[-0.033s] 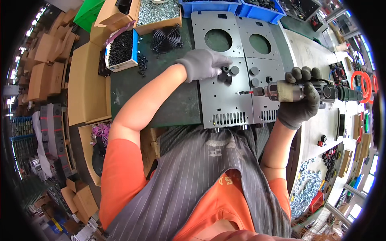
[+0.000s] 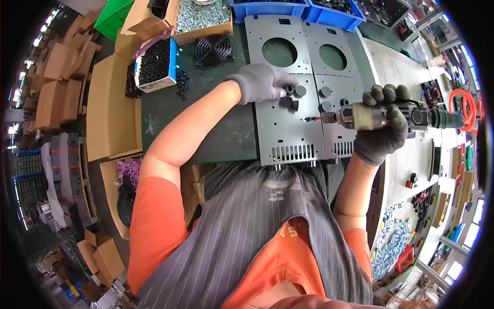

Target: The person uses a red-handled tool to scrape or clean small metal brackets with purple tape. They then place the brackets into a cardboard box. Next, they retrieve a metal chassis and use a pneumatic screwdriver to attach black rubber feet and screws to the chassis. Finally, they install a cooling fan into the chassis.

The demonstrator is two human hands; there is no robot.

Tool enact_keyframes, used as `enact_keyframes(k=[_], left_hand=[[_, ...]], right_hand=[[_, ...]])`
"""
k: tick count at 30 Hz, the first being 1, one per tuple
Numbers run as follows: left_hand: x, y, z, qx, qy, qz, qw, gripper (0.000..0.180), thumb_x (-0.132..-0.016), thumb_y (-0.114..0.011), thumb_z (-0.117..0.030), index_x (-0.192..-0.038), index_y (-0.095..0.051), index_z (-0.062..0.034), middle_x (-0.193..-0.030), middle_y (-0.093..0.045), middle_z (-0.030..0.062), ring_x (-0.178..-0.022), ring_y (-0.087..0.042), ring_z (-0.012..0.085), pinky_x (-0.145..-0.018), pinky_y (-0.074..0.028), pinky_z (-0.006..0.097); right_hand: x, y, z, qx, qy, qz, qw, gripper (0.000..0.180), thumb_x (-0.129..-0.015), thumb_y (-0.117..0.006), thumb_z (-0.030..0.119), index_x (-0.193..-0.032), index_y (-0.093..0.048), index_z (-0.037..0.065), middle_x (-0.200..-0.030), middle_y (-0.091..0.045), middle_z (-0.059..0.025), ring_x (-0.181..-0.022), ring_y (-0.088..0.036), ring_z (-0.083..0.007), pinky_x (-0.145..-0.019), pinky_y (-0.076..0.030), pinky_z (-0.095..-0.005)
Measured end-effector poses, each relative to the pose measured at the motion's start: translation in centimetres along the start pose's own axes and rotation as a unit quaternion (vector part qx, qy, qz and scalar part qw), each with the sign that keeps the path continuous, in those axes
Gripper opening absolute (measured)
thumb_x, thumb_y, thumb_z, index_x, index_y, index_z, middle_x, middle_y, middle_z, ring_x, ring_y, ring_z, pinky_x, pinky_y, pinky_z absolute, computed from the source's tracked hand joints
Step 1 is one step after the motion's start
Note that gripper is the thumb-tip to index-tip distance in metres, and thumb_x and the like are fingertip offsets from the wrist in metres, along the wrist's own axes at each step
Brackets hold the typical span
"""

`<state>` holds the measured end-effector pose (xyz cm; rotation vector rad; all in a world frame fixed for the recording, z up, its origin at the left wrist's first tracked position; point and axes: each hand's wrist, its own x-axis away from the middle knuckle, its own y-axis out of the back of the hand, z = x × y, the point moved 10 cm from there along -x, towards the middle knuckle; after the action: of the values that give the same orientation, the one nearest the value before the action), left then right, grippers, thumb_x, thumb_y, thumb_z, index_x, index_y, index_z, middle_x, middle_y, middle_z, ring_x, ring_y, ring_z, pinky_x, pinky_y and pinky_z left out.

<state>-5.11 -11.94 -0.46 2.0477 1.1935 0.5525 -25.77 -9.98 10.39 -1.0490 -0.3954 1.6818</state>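
Observation:
Two grey metal panels, the left panel and the right panel, lie side by side on the green bench mat, each with a large round hole. My left hand, in a grey glove, pinches a small black round foot against the left panel. Other black feet sit on the panels nearby. My right hand, in a dark glove, grips a power screwdriver held level, its bit pointing left over the seam between the panels.
A box of black screws and a black fan guard sit left of the panels. A carton of silver screws and blue bins stand behind. An orange coiled hose hangs at right. Cardboard boxes line the left.

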Motion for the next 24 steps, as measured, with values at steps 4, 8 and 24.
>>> enact_keyframes(k=[4, 8, 24], left_hand=[[0.2, 1.6, 1.2, -0.013, 0.061, -0.039, 0.997, 0.036, -0.081, -0.066, -0.018, -0.116, -0.062, -0.0108, -0.107, -0.066, 0.0094, -0.098, -0.062, 0.0236, -0.088, -0.047, 0.033], [4.0, 4.4, 4.5, 0.143, 0.124, -0.141, 0.972, 0.034, -0.081, -0.067, -0.023, -0.112, -0.064, -0.0089, -0.104, -0.067, 0.0112, -0.094, -0.065, 0.0218, -0.084, -0.049, 0.031], [5.9, 2.4, 5.4, 0.032, 0.174, -0.135, 0.975, 0.036, -0.082, -0.065, -0.031, -0.113, -0.06, -0.0119, -0.1, -0.064, 0.0111, -0.092, -0.061, 0.0272, -0.083, -0.048, 0.037]], right_hand=[[-0.8, -1.4, -1.4, 0.044, -0.018, 0.022, 0.999, 0.052, -0.074, -0.061, 0.006, -0.123, -0.045, 0.001, -0.098, -0.049, -0.0095, -0.091, -0.045, -0.0237, -0.08, -0.042, -0.0366], [-2.4, -2.1, -3.1, 0.073, -0.017, 0.051, 0.996, 0.048, -0.074, -0.059, 0.003, -0.121, -0.049, 0.001, -0.099, -0.057, -0.0132, -0.091, -0.057, -0.0283, -0.081, -0.049, -0.0395], [-6.0, -10.1, -15.1, 0.262, -0.076, 0.137, 0.952, 0.028, -0.07, -0.059, -0.004, -0.098, -0.054, -0.001, -0.08, -0.06, -0.0092, -0.072, -0.062, -0.0174, -0.065, -0.051, -0.0309]])
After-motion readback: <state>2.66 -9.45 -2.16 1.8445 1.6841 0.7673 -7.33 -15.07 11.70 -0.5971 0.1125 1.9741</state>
